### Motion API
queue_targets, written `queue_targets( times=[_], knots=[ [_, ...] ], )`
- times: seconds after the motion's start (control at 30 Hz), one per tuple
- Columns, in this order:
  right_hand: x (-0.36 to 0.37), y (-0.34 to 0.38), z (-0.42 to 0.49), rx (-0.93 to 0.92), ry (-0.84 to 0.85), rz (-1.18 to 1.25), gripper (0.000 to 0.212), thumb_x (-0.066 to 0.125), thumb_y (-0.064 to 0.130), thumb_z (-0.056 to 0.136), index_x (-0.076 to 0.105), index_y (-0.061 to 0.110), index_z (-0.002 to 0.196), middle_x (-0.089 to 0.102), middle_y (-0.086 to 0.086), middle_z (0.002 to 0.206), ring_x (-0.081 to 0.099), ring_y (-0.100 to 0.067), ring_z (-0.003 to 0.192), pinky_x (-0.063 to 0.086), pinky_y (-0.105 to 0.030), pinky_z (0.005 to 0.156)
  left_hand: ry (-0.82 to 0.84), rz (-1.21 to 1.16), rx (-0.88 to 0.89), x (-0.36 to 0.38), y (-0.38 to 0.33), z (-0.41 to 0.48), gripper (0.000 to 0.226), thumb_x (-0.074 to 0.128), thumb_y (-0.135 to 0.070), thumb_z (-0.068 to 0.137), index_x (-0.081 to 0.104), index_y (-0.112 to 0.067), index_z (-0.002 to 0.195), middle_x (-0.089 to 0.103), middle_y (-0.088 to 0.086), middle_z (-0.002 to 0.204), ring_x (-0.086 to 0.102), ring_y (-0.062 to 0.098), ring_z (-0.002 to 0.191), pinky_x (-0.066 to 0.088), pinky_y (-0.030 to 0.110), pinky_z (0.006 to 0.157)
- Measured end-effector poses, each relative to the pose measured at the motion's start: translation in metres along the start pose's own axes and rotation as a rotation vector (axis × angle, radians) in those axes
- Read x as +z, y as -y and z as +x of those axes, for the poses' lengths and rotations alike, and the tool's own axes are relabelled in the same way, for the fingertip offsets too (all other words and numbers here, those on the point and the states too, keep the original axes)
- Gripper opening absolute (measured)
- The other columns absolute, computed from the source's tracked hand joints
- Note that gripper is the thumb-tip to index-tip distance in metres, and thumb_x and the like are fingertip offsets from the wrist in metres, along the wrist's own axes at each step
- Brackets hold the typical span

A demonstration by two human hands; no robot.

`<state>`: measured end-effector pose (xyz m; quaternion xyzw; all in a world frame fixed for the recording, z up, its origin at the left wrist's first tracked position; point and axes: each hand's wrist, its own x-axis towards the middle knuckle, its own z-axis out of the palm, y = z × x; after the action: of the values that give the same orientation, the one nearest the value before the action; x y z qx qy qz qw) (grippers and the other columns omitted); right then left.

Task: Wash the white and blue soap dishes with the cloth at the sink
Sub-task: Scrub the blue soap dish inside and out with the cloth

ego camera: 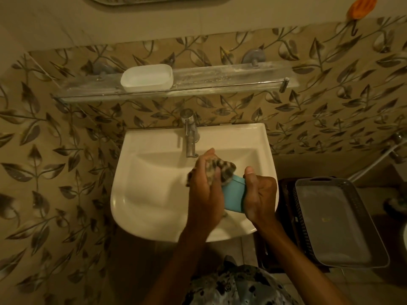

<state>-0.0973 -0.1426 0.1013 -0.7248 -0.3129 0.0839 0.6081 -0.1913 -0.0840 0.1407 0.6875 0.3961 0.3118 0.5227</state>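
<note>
Over the right half of the white sink (154, 194), my right hand (259, 194) grips the blue soap dish (233, 197) by its right side. My left hand (204, 186) presses a patterned cloth (224, 170) against the dish's upper left end, and the cloth bunches out above my fingers. Much of the blue dish is hidden between the two hands. The white soap dish (146, 77) stands on the glass shelf (220, 82) above the sink, towards the shelf's left side.
A chrome tap (189, 135) rises at the back of the sink, just above my left hand. A grey plastic basket (339, 223) sits to the right of the sink. An orange soap holder (361, 6) hangs on the wall, top right.
</note>
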Motion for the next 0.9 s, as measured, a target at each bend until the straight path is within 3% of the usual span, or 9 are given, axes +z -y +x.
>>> queue_targets(
  times=[0.07, 0.17, 0.27, 0.33, 0.4, 0.53, 0.63, 0.73, 0.9],
  knots=[
    [0.0, -0.003, 0.002, -0.026, 0.008, 0.008, 0.05, 0.033, 0.047, 0.091, 0.044, 0.03, 0.045, 0.046, 0.013, 0.041, 0.054, -0.013, 0.041, 0.036, -0.022, 0.042, -0.025, -0.015, -0.156, -0.008, 0.003, 0.015, 0.05, 0.034, -0.047, 0.093, 0.039, -0.025, 0.137, 0.053, 0.004, 0.134, 0.057, 0.019, 0.114, 0.051, 0.043, 0.095],
    [-0.001, -0.007, 0.001, 0.08, -0.033, 0.071, 0.065, 0.035, 0.05, 0.092, 0.048, 0.008, 0.044, 0.051, -0.002, 0.042, 0.057, -0.023, 0.042, 0.04, -0.03, 0.043, -0.066, -0.289, -0.466, -0.008, 0.01, 0.014, 0.045, 0.038, -0.042, 0.097, 0.037, -0.026, 0.139, 0.055, 0.006, 0.13, 0.058, 0.028, 0.112, 0.05, 0.053, 0.094],
    [0.0, -0.006, 0.002, 0.482, -0.144, 0.34, 0.062, 0.038, 0.056, 0.095, 0.059, 0.012, 0.057, 0.064, -0.005, 0.059, 0.065, -0.024, 0.062, 0.052, -0.036, 0.06, -0.091, -0.492, -0.633, -0.006, 0.014, 0.01, 0.043, 0.042, -0.04, 0.097, 0.043, -0.023, 0.135, 0.061, 0.011, 0.122, 0.062, 0.029, 0.106, 0.051, 0.052, 0.091],
    [-0.006, -0.012, 0.008, 0.764, -0.04, 0.546, 0.081, 0.038, 0.081, 0.075, 0.07, 0.007, 0.075, 0.072, -0.016, 0.08, 0.069, -0.037, 0.08, 0.055, -0.05, 0.077, -0.137, -0.649, -0.703, -0.009, 0.015, 0.009, 0.037, 0.037, -0.036, 0.099, 0.053, -0.014, 0.124, 0.067, 0.012, 0.106, 0.065, 0.027, 0.094, 0.052, 0.045, 0.084],
    [-0.014, -0.014, 0.013, 0.893, 0.105, 0.589, 0.089, 0.038, 0.085, 0.07, 0.074, 0.009, 0.098, 0.074, -0.017, 0.098, 0.071, -0.037, 0.091, 0.056, -0.052, 0.083, -0.154, -0.785, -0.721, -0.018, 0.02, 0.009, 0.041, 0.032, -0.038, 0.1, 0.061, -0.012, 0.111, 0.067, 0.015, 0.105, 0.064, 0.031, 0.099, 0.049, 0.049, 0.091],
    [-0.024, -0.011, 0.018, 0.855, 0.275, 0.636, 0.057, 0.039, 0.062, 0.089, 0.07, 0.021, 0.114, 0.072, -0.012, 0.114, 0.07, -0.028, 0.101, 0.052, -0.046, 0.089, -0.264, -0.831, -0.597, -0.034, 0.026, 0.013, 0.035, 0.036, -0.035, 0.099, 0.058, -0.014, 0.117, 0.06, 0.016, 0.127, 0.059, 0.032, 0.113, 0.043, 0.055, 0.1],
    [-0.023, -0.005, 0.02, 0.808, 0.341, 0.663, 0.053, 0.042, 0.057, 0.089, 0.068, 0.021, 0.118, 0.07, -0.011, 0.117, 0.067, -0.027, 0.107, 0.051, -0.049, 0.093, -0.298, -0.506, -0.336, -0.041, 0.013, 0.021, 0.043, 0.05, -0.036, 0.089, 0.046, -0.026, 0.131, 0.057, 0.005, 0.13, 0.058, 0.024, 0.114, 0.05, 0.05, 0.092],
    [-0.016, 0.006, 0.02, 0.82, 0.405, 0.656, 0.048, 0.042, 0.055, 0.091, 0.071, 0.023, 0.111, 0.073, -0.008, 0.112, 0.069, -0.024, 0.104, 0.053, -0.045, 0.091, -0.127, -0.129, 0.101, -0.036, -0.007, 0.028, 0.043, 0.049, -0.028, 0.088, 0.046, -0.025, 0.13, 0.055, -0.007, 0.125, 0.055, 0.003, 0.113, 0.051, 0.026, 0.091],
    [-0.014, 0.015, 0.024, 0.906, 0.349, 0.706, 0.045, 0.048, 0.057, 0.089, 0.074, 0.023, 0.1, 0.075, -0.009, 0.102, 0.073, -0.024, 0.09, 0.056, -0.041, 0.079, 0.154, 0.18, 0.358, -0.015, 0.004, 0.035, 0.041, 0.049, -0.001, 0.09, 0.05, -0.009, 0.13, 0.041, 0.005, 0.147, 0.034, 0.02, 0.139, 0.036, 0.046, 0.11]
  ],
)
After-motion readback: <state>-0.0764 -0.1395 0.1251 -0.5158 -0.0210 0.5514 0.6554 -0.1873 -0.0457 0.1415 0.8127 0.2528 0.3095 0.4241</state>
